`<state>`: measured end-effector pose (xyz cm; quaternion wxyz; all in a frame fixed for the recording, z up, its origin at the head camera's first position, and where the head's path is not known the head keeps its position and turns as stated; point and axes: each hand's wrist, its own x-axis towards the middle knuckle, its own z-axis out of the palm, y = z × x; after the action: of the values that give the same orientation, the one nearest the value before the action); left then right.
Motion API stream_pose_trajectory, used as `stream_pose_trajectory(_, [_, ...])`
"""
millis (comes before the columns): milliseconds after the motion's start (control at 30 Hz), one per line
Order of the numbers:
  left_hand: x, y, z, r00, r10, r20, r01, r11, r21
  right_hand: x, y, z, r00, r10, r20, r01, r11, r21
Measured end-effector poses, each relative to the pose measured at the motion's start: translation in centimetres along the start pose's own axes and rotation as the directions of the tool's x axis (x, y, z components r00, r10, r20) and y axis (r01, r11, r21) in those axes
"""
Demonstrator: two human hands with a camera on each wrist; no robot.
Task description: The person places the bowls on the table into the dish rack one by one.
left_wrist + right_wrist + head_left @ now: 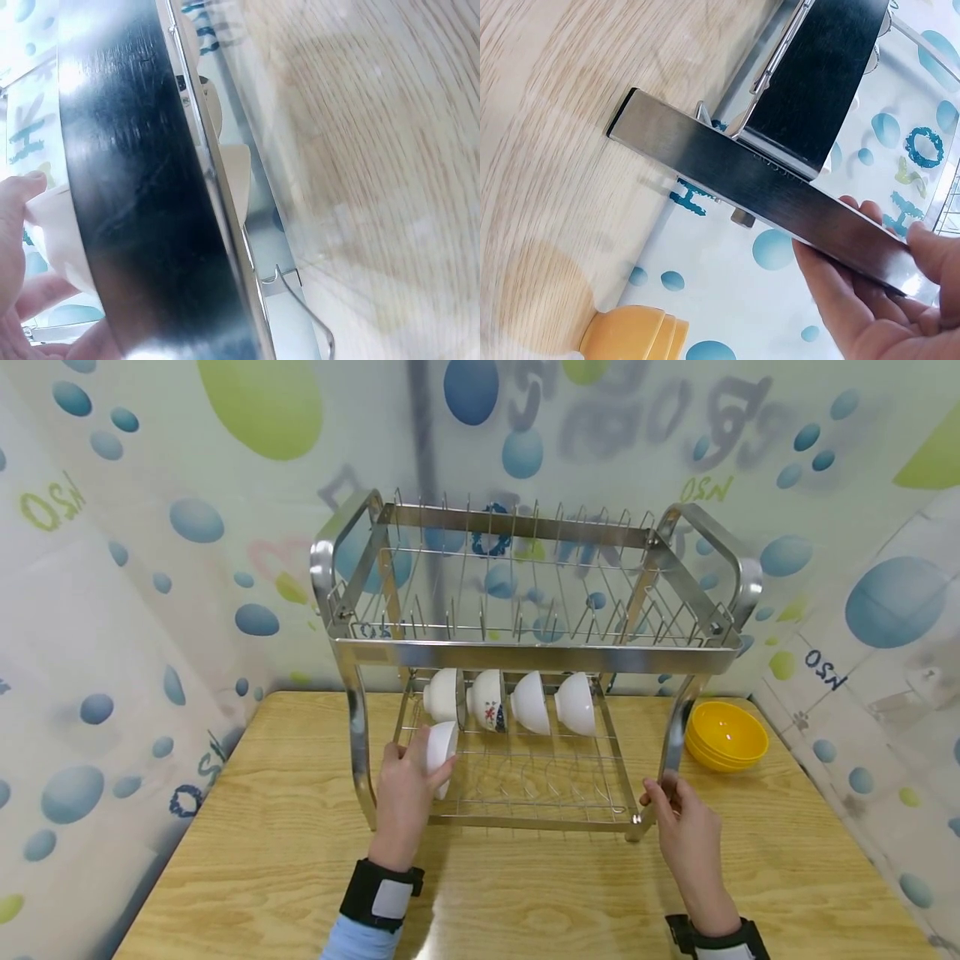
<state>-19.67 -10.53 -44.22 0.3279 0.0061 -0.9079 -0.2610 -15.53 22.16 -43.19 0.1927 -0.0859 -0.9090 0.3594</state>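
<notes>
A two-tier metal dish rack [536,657] stands on the wooden table. My left hand [401,789] holds a white bowl [441,747] on edge at the front left of the lower tier; the left wrist view shows the bowl [60,232] partly behind the rack's front rail. Behind it stand a row of bowls on edge: a cream bowl [446,696], a flower-patterned bowl [488,700] and two white bowls [531,703]. My right hand [686,827] grips the rack's front right leg [742,169], fingers behind it and thumb in front.
Stacked yellow bowls [726,735] sit on the table right of the rack. The upper tier [517,585] has upright wire dividers. A patterned wall covering [187,610] surrounds the table's back and sides. Bare wood [525,902] shows in front of the rack.
</notes>
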Motion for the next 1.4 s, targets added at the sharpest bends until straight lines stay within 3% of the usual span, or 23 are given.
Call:
stream_pose_trajectory(200, [0.05, 0.09, 0.08, 1.000, 0.013, 0.009, -0.013, 1.000, -0.001, 0.03, 0.00, -0.04, 1.000, 0.003, -0.003, -0.003, 1.000, 0.013])
stream_pose_trajectory(1400, [-0.14, -0.12, -0.02, 0.992, -0.055, 0.115, 0.059, 0.998, -0.025, 0.18, 0.31, 0.01, 1.000, 0.017, 0.004, -0.017, 1.000, 0.013])
